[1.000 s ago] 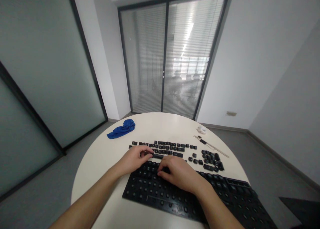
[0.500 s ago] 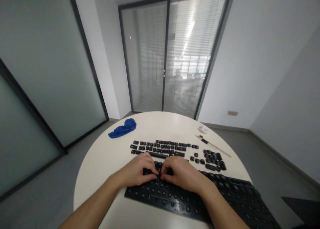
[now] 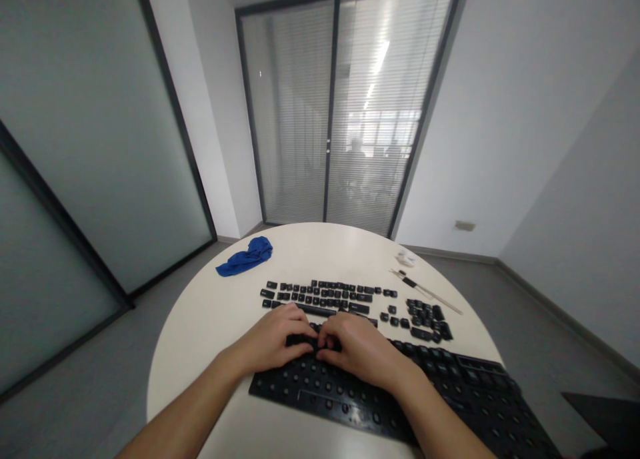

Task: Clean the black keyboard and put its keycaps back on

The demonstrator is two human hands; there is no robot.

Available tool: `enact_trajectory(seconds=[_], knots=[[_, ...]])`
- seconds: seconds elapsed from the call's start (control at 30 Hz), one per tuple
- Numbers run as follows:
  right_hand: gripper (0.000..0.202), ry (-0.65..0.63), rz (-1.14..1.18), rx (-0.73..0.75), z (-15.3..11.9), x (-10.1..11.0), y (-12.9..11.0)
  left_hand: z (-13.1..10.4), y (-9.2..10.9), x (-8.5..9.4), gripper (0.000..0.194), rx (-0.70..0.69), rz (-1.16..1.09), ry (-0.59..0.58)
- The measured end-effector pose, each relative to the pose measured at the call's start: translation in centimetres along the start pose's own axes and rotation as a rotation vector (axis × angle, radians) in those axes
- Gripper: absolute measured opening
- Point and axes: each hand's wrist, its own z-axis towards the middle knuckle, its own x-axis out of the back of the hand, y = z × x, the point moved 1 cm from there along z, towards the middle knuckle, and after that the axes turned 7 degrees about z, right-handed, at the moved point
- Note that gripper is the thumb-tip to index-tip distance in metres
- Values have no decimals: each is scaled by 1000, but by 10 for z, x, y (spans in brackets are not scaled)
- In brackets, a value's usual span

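Observation:
A black keyboard [image 3: 340, 409], with bare key posts across its near part, lies tilted on the table in front of me. My left hand [image 3: 275, 339] rests over its upper left area, index finger and thumb curled toward each other. Beside it, my right hand [image 3: 357, 349] bends its fingers and thumb down at the same spot. The fingertips of both hands nearly meet there, and whatever is between them is too small and dark to make out. Just beyond my hands lie rows of loose black keycaps [image 3: 325, 293], including a long space bar [image 3: 315, 309].
More loose keycaps [image 3: 423, 317] cluster to the right on the round cream table [image 3: 187, 359]. A crumpled blue cloth [image 3: 246, 257] lies at the back left. At the back right are a thin stick-like tool [image 3: 437, 299] with a dark band and a small whitish packet [image 3: 405, 259].
My right hand has shifted slightly left and its fingers have curled in closer to my left fingertips. My left hand has barely moved. The loose keycaps stay put.

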Motion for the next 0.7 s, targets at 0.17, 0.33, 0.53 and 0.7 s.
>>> enact_trajectory(seconds=[0.17,0.33,0.53,0.7], knots=[[2,31,-10,2,0,-3,3,0,2,2,9,-48,90,-25],[2,34,6,4,1,-2,2,0,5,0,13,-55,173,-16],[3,28,15,-4,1,-1,6,-2,6,1,11,-70,168,4],[4,29,18,-10,0,1,6,-3,6,6,12,-116,237,-44]])
